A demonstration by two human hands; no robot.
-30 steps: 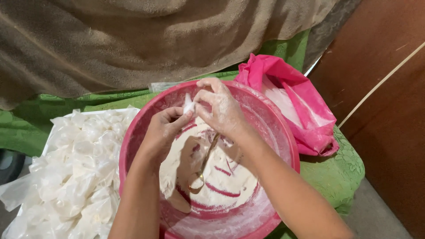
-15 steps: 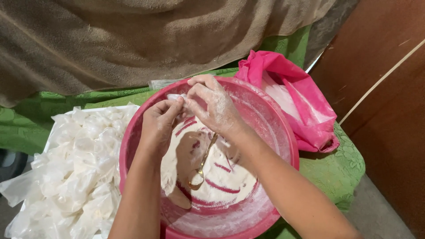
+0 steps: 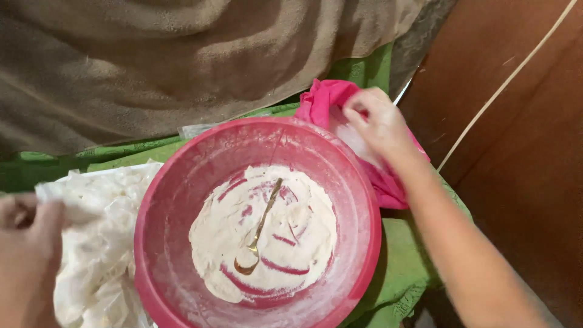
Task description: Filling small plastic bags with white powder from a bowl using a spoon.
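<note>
Flour-dusted hands part over a pink basin [image 3: 182, 200] set on a table [image 3: 401, 267] draped in green cloth. The right hand [image 3: 376, 124] reaches past the basin's far right rim to a pink bag [image 3: 328, 100] at the table's far right edge, fingers curled and pinching its soft mouth; white powder shows inside. The left hand [image 3: 27, 237], blurred at the table's left edge, has thumb and fingers pressed together on a corner of thin clear wrapper from a heap of wrappers [image 3: 103, 243] lying just beside the basin. Pale dough [image 3: 300, 237] sits in the basin's bottom, scraped into streaks, with a gold spoon [image 3: 258, 234] lying in it, bowl toward the near side. A brown blanket [image 3: 182, 54] hangs along the far edge; a brown wall [image 3: 516, 121] stands to the right.

The bag looks limp and light, likely to sag and spill powder unless gripped at its rim. The wrappers appear flimsy, slick and prone to cling, best peeled by a corner. The dough looks sticky; the spoon's handle, also coated, may slip.
</note>
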